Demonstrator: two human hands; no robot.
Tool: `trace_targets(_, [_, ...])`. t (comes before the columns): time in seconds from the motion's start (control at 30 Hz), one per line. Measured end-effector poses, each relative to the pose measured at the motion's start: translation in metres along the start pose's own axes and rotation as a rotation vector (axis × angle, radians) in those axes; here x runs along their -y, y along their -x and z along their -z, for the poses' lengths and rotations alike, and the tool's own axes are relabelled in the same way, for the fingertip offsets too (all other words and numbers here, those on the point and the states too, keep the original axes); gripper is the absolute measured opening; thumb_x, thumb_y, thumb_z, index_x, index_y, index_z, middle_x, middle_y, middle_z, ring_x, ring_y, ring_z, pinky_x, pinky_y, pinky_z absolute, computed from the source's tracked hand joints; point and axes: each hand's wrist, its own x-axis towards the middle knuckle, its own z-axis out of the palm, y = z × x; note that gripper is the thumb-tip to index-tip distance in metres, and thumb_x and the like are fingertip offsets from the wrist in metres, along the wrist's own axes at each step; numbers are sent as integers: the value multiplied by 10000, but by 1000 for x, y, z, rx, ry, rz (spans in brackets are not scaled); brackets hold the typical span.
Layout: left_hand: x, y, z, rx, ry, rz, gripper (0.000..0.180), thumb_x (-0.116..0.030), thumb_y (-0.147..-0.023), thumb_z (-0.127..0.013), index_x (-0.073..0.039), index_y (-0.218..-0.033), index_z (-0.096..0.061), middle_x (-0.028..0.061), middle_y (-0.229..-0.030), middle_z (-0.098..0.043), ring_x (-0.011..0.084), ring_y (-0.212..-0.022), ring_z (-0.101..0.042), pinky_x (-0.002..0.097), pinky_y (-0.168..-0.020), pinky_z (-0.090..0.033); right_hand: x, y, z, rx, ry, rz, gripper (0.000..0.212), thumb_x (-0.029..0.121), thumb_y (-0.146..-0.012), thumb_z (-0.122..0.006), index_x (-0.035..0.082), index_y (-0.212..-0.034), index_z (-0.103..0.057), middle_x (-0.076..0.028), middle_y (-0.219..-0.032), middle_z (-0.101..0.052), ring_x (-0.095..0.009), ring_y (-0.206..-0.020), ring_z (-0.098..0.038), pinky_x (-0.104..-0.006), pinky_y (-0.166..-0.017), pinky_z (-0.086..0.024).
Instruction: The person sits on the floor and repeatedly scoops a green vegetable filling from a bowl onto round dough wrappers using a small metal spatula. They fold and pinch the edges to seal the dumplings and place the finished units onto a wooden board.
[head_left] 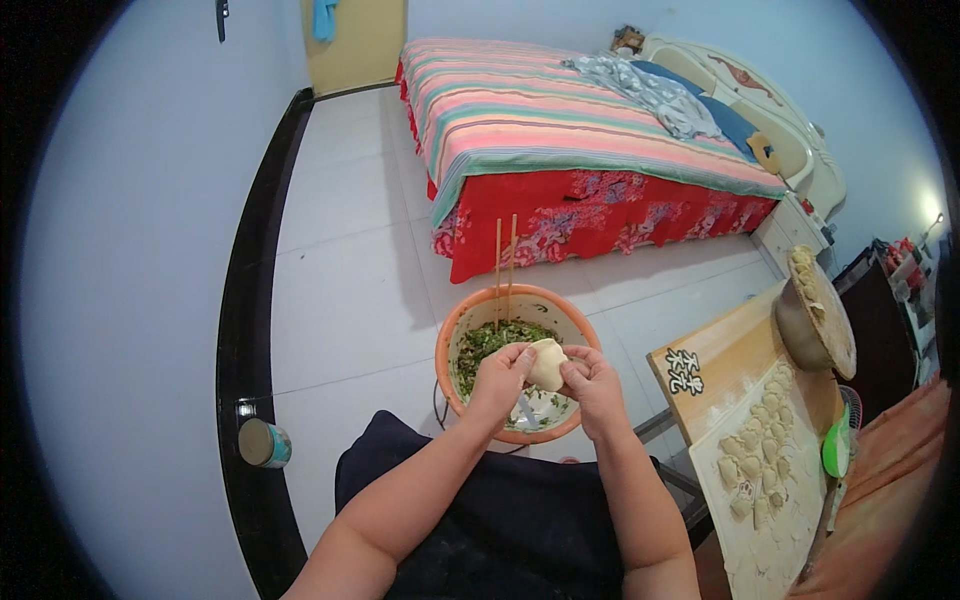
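Note:
Between my two hands is a pale, rounded dumpling wrapper [547,366], held up over an orange-rimmed basin [445,345]. My left hand [503,378] pinches its left edge between thumb and fingers. On the opposite edge, my right hand [592,385] grips it the same way. Whether any filling lies inside the dough cannot be made out. Below, the basin contains chopped green filling [500,340], partly hidden by my hands. A pair of wooden chopsticks [512,255] stands upright in it, leaning on the far side.
To the right, a wooden board [715,365] bears a floury sheet with several finished dumplings [765,440]. A round pot [805,320] with a dumpling-topped lid stands at its far end, near a green bowl [836,447]. A striped bed [520,120] lies ahead; a can [264,443] sits left.

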Motion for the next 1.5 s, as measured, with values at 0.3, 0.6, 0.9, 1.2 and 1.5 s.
trace_targets(0.3, [-6,-7,21,48,-232,141,294,-220,-958,-535,-40,-1184,-590,34,-1011,-633,91,-868,-604,246,-760,-509,-5,-17,-11,-5,-44,-102,237,83,-909,-562,6,-1131,-531,-54,-820,-632,-114,-740,-600,-250,-659,-496])
trace_targets(0.6, [9,-8,23,73,-172,150,284,-170,-957,-529,-3,-1183,-570,55,-1024,-629,111,-880,-611,260,-755,-519,-23,-35,-5,-53,251,131,369,100,-906,-566,13,-1256,-492,-63,-861,-635,-110,-758,-591,-236,-669,-470])
trace_targets(0.9, [4,-6,11,-24,121,158,273,-137,-952,-523,-18,-1197,-519,73,-1073,-606,145,-937,-618,267,-776,-536,-31,-30,-1,94,141,159,547,-19,-830,-636,20,-1338,-439,-100,-1049,-582,-162,-962,-592,-284,-817,-505])
trace_targets(1.2, [-33,-21,50,-193,415,79,319,-121,-965,-477,-44,-1274,-458,96,-1188,-563,186,-1040,-596,295,-846,-540,-68,-57,37,444,1241,343,471,-59,-781,-573,186,-1180,-627,-127,-1028,-586,-290,-930,-593,-366,-821,-483])
trace_targets(1.5, [-36,-20,54,-222,376,68,324,-165,-989,-421,-5,-1269,-435,120,-1201,-545,201,-1064,-573,335,-893,-511,-97,-65,27,717,1434,635,316,98,-799,-616,164,-1107,-645,-113,-943,-581,-302,-877,-579,-405,-752,-485])
